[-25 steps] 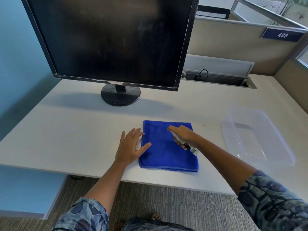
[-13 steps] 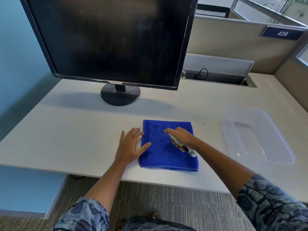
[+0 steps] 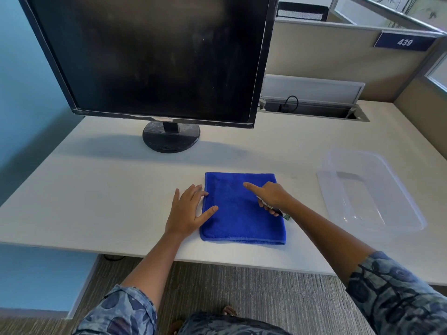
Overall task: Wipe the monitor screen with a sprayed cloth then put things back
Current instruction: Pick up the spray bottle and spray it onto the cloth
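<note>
A folded blue cloth [image 3: 237,213] lies flat on the white desk [image 3: 108,189] near its front edge. My left hand [image 3: 187,210] rests flat at the cloth's left edge, thumb on the fabric, fingers spread. My right hand [image 3: 271,197] hovers over the cloth's right half, wrapped around a small spray bottle [image 3: 278,211] with the index finger stretched forward; only the bottle's lower end shows below the palm. The black monitor [image 3: 157,56] stands on its round base behind the cloth, its dark screen smudged.
A clear plastic bin [image 3: 411,209] sits on the desk to the right of the cloth. Behind it an open cable tray [image 3: 312,110] is set into the desk against the beige partition. A blue wall runs along the left.
My right hand with the bottle has shifted slightly left and forward over the cloth, and its index finger has lifted and straightened. My left hand has stayed put.
</note>
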{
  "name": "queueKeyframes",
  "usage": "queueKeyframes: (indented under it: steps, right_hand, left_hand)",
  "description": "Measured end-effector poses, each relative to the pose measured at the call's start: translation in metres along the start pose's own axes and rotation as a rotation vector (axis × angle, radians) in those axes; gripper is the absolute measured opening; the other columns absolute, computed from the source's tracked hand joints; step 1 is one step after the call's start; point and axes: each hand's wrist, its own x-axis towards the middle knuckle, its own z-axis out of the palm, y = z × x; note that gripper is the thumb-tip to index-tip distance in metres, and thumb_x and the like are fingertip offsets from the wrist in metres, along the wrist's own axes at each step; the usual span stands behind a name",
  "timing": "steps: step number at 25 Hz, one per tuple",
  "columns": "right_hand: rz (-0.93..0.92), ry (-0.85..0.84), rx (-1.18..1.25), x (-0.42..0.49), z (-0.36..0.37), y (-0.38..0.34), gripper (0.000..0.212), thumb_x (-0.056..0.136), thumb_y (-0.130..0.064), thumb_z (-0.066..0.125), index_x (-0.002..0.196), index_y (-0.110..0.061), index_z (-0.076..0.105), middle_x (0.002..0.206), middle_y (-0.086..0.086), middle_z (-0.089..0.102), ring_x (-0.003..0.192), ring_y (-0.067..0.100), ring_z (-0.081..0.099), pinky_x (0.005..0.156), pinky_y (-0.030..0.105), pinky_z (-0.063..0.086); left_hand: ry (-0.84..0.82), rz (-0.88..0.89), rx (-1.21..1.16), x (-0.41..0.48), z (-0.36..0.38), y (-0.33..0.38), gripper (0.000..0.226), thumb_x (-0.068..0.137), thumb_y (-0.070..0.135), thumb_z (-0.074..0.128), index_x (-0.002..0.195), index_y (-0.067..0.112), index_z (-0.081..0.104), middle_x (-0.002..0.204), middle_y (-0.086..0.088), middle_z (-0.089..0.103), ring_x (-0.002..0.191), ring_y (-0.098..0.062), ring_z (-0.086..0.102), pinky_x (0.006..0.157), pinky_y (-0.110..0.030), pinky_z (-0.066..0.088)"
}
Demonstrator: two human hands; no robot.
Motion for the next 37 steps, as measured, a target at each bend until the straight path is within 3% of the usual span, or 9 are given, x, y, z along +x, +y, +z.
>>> queueKeyframes:
  steps: [7, 11, 15, 20, 23, 26, 29, 33, 37]
  right_hand:
    - [0.044, -0.022, 0.238, 0.004, -0.011, -0.012, 0.045, 0.084, -0.039, 0.044, 0.053, -0.005, 0.044, 0.049, 0.009, 0.043, 0.032, 0.019, 0.036, 0.04, 0.018, 0.032]
    - [0.087, -0.123, 0.357, 0.005, -0.016, -0.014, 0.053, 0.088, -0.05, 0.042, 0.054, -0.009, 0.044, 0.049, 0.006, 0.042, 0.036, 0.019, 0.037, 0.041, 0.021, 0.032]
    - [0.107, -0.121, 0.388, 0.002, -0.014, -0.012, 0.047, 0.087, -0.043, 0.041, 0.055, -0.009, 0.043, 0.054, 0.008, 0.042, 0.039, 0.02, 0.036, 0.043, 0.023, 0.031]
    - [0.108, -0.138, 0.476, -0.002, -0.017, 0.0, 0.064, 0.081, -0.069, 0.048, 0.055, -0.011, 0.047, 0.05, 0.005, 0.047, 0.041, 0.019, 0.042, 0.042, 0.024, 0.038]
    - [-0.004, -0.019, 0.535, -0.004, -0.035, 0.012, 0.051, 0.08, -0.058, 0.061, 0.065, -0.01, 0.053, 0.056, 0.007, 0.053, 0.046, 0.02, 0.051, 0.048, 0.027, 0.046]
    - [-0.072, 0.199, 0.583, -0.001, -0.054, 0.031, 0.022, 0.076, -0.016, 0.069, 0.086, -0.01, 0.051, 0.076, 0.011, 0.053, 0.061, 0.021, 0.052, 0.06, 0.033, 0.046]
    - [-0.085, 0.391, 0.557, 0.004, -0.063, 0.046, 0.032, 0.078, 0.004, 0.055, 0.102, -0.012, 0.042, 0.088, 0.004, 0.046, 0.076, 0.017, 0.047, 0.069, 0.033, 0.042]
    - [-0.103, 0.559, 0.543, 0.017, -0.06, 0.066, 0.031, 0.073, -0.004, 0.058, 0.093, -0.023, 0.043, 0.088, 0.005, 0.046, 0.075, 0.016, 0.048, 0.059, 0.028, 0.041]
    - [-0.065, 0.663, 0.483, 0.021, -0.049, 0.078, 0.04, 0.075, -0.014, 0.067, 0.111, -0.016, 0.048, 0.111, 0.012, 0.053, 0.096, 0.025, 0.054, 0.082, 0.042, 0.05]
  left_hand:
    - [0.008, 0.003, -0.008, 0.0, 0.0, 0.0, 0.073, 0.083, 0.078, 0.029, 0.121, 0.021, 0.055, 0.139, -0.002, 0.05, 0.132, -0.02, 0.041, 0.115, -0.055, 0.014]
    - [0.012, 0.002, -0.012, 0.0, 0.0, 0.001, 0.074, 0.083, 0.078, 0.029, 0.121, 0.02, 0.056, 0.139, -0.003, 0.051, 0.131, -0.021, 0.042, 0.115, -0.056, 0.016]
    - [0.004, -0.004, -0.007, 0.0, 0.001, 0.0, 0.073, 0.083, 0.077, 0.029, 0.121, 0.021, 0.056, 0.139, -0.002, 0.05, 0.132, -0.02, 0.042, 0.115, -0.056, 0.016]
    - [-0.006, -0.012, -0.013, 0.0, -0.002, 0.001, 0.077, 0.082, 0.079, 0.025, 0.123, 0.021, 0.055, 0.141, -0.002, 0.049, 0.134, -0.02, 0.039, 0.116, -0.055, 0.012]
    - [-0.006, -0.014, -0.015, 0.0, -0.003, 0.002, 0.077, 0.082, 0.079, 0.025, 0.123, 0.021, 0.055, 0.141, -0.002, 0.049, 0.134, -0.02, 0.039, 0.115, -0.054, 0.011]
    - [-0.011, -0.01, -0.004, 0.0, -0.002, 0.002, 0.077, 0.082, 0.08, 0.026, 0.122, 0.021, 0.055, 0.141, -0.002, 0.049, 0.134, -0.02, 0.039, 0.115, -0.053, 0.011]
    - [-0.017, -0.008, -0.005, 0.0, -0.003, 0.004, 0.079, 0.081, 0.081, 0.025, 0.122, 0.02, 0.056, 0.14, -0.003, 0.05, 0.133, -0.021, 0.04, 0.115, -0.055, 0.012]
    - [-0.019, -0.005, 0.009, -0.001, -0.005, 0.005, 0.081, 0.081, 0.081, 0.023, 0.122, 0.019, 0.056, 0.14, -0.003, 0.049, 0.133, -0.02, 0.04, 0.115, -0.055, 0.013]
    - [-0.022, -0.006, 0.015, -0.001, -0.005, 0.005, 0.08, 0.082, 0.08, 0.025, 0.123, 0.019, 0.056, 0.14, -0.004, 0.05, 0.132, -0.021, 0.041, 0.115, -0.056, 0.014]
